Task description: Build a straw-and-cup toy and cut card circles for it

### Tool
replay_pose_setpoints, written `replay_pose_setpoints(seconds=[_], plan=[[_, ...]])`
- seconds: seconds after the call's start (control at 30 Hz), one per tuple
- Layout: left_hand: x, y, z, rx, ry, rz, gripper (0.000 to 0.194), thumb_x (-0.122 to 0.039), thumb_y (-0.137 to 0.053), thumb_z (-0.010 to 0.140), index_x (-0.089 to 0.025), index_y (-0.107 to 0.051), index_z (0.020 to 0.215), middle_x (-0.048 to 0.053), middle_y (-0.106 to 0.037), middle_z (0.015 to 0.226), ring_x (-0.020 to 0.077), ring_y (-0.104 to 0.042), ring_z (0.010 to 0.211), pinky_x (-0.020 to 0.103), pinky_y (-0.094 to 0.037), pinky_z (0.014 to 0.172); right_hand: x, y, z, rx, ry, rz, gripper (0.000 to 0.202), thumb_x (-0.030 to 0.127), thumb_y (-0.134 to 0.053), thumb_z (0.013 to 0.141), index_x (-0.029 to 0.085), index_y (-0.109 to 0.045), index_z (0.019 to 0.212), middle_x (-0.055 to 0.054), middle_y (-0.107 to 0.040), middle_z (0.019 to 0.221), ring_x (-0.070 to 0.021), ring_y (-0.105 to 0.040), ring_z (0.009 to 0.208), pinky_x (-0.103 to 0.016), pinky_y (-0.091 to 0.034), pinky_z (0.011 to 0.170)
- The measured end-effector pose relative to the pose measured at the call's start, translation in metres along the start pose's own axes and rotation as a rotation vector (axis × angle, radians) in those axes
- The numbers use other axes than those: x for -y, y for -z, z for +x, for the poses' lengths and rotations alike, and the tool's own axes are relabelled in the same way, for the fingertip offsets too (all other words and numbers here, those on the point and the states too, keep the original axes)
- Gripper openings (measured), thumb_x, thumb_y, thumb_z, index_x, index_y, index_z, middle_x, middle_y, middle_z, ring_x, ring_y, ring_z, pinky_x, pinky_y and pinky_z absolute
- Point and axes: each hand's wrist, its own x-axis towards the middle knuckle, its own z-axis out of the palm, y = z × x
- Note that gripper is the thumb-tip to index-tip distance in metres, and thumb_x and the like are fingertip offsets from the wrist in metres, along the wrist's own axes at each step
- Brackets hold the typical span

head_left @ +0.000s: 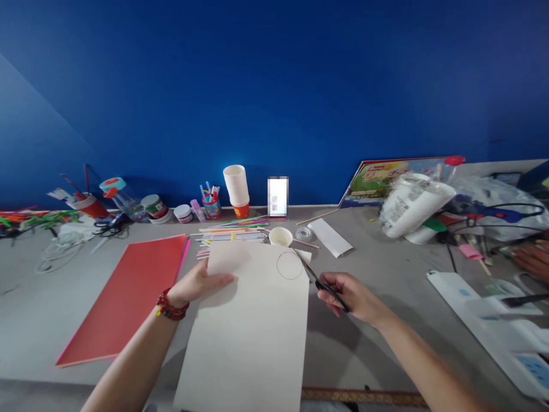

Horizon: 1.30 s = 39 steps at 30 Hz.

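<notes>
A large white sheet of paper (253, 326) is held up over the table, with a drawn circle (289, 265) near its upper right corner. My left hand (203, 281) grips the sheet's upper left edge, thumb on top and fingers hidden beneath. In my right hand (343, 294) is a pair of black-handled scissors (315, 276), its blades at the sheet's right edge beside the circle. A corner there looks partly cut away. Just beyond the sheet's top edge sit a white paper cup (281, 236) and a roll of clear tape (303, 233).
Red paper sheets (132, 292) lie at left. Along the blue wall stand paint jars (183, 213), a pen holder (211, 206), stacked paper cups (237, 186) and a bright, blurred screen (278, 197). At right are bagged cups (418, 206), a white power strip (480, 326) and another person's hand (532, 257).
</notes>
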Motion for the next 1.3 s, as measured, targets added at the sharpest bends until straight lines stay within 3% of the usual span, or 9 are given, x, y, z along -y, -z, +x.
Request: replay_pose_setpoints(seconds=[0.43, 1.0, 1.3], plan=[[-0.01, 0.002, 0.003, 0.019, 0.002, 0.039, 0.053, -0.048, -0.072, 0.078, -0.015, -0.064, 0.118, 0.014, -0.074, 0.108, 0.0292, -0.071, 0.09, 0.035, -0.059, 0.074, -0.001, 0.009, -0.001, 0.017, 0.017, -0.075, 0.051, 0.064, -0.065, 0.08, 0.021, -0.041, 0.068, 0.007, -0.046, 0.05, -0.0074, -0.041, 0.046, -0.023, -0.026, 0.046], [-0.015, 0.004, 0.005, 0.05, -0.004, 0.1, 0.054, -0.05, -0.071, 0.078, -0.017, -0.062, 0.12, 0.013, -0.073, 0.114, 0.0303, -0.07, 0.099, 0.036, -0.06, 0.077, 0.009, 0.02, -0.003, 0.08, -0.027, -0.096, 0.047, 0.055, -0.072, 0.076, 0.02, -0.042, 0.065, 0.005, -0.051, 0.052, -0.008, -0.045, 0.046, -0.022, -0.036, 0.046], [-0.018, 0.002, 0.004, 0.043, 0.018, 0.058, 0.053, -0.048, -0.074, 0.076, -0.017, -0.064, 0.118, 0.013, -0.074, 0.111, 0.0296, -0.071, 0.094, 0.036, -0.061, 0.075, 0.02, 0.017, -0.006, 0.102, -0.048, -0.045, 0.054, 0.066, -0.071, 0.069, 0.021, -0.042, 0.063, 0.006, -0.05, 0.047, -0.0081, -0.044, 0.042, -0.022, -0.029, 0.044]])
